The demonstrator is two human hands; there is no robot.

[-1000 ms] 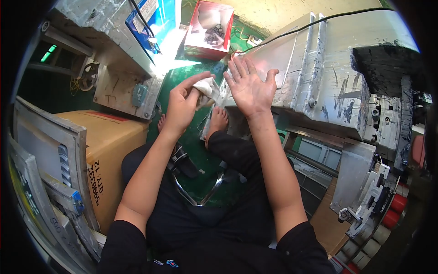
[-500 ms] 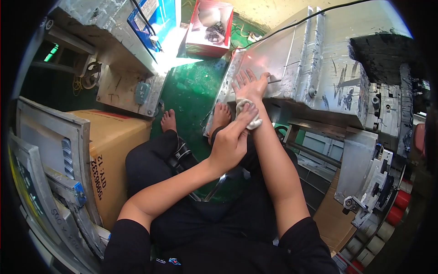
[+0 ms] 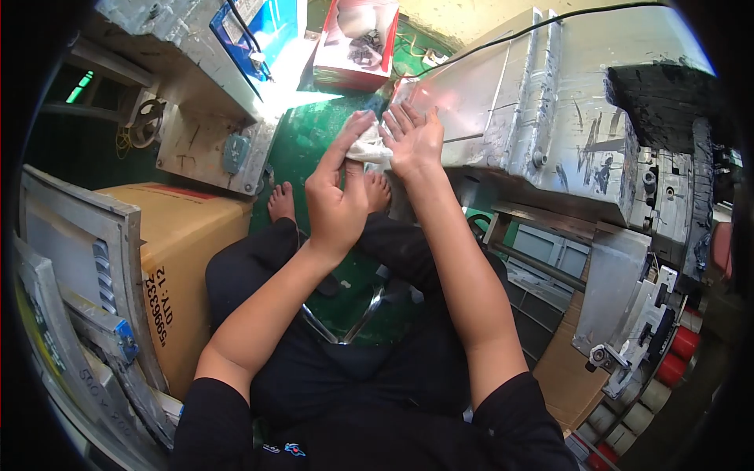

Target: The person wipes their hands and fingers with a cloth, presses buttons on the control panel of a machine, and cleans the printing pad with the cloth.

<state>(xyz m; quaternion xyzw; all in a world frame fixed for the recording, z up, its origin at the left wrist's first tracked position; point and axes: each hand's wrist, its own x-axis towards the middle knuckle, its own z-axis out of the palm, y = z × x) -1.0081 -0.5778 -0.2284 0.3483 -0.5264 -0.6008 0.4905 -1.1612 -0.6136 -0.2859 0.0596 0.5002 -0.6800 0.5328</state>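
My left hand [image 3: 338, 192] is closed on a crumpled white cloth [image 3: 369, 147], its fingers and thumb pinching it. The cloth lies between both hands, beside the fingers of my right hand [image 3: 416, 141]. That hand is open, palm up, with fingers spread; whether the cloth touches it I cannot tell. Both hands are held above the green floor [image 3: 310, 133], in front of my bare feet.
A red box [image 3: 353, 74] with dark and pale contents stands ahead. At right is a large metal machine [image 3: 503, 118] with a black cable [image 3: 542, 27] over it. On the left are a cardboard box [image 3: 192, 243], metal frames [image 3: 129, 275] and another metal machine [image 3: 204, 141].
My left hand has moved the cloth from my right wrist out to beside my right fingers. My right hand has shifted slightly left, palm still up.
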